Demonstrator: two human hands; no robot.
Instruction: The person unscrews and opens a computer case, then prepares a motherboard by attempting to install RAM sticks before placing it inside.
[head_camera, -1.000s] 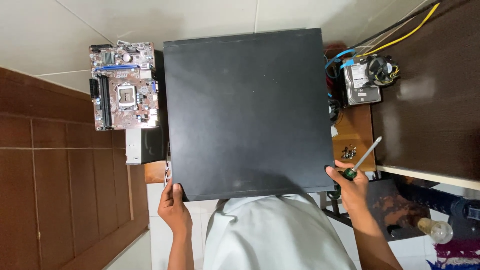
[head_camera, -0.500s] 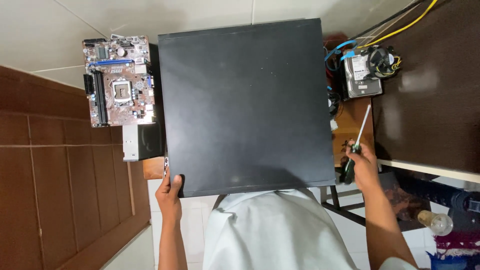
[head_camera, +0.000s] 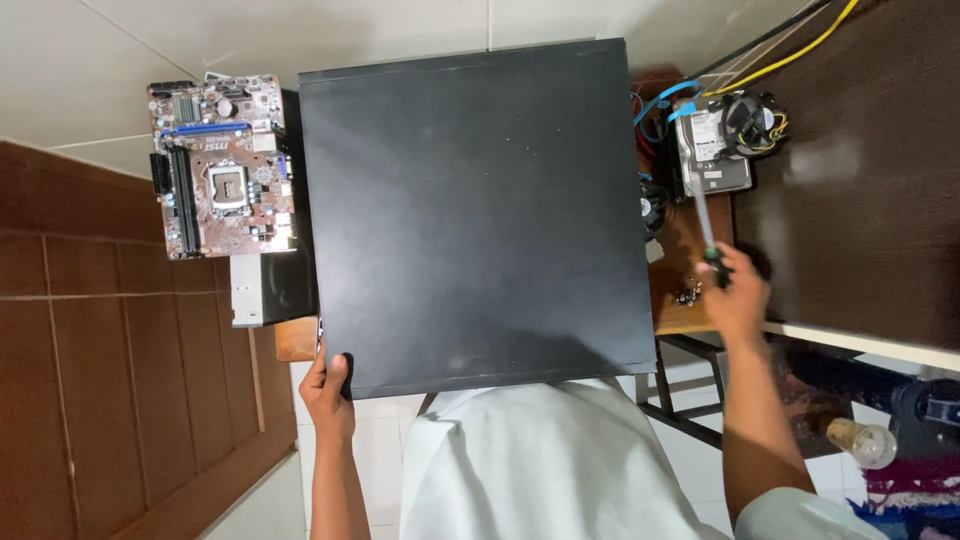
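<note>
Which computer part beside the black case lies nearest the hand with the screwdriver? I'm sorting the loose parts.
The silver hard drive with blue cables, just beyond the screwdriver in the right hand. The brown motherboard lies across the black case, on the left.

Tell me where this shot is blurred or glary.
Head view: the right hand and its screwdriver are motion-smeared; a soft glare patch sits on the dark tabletop; the black case panel and motherboard look sharp.
</note>
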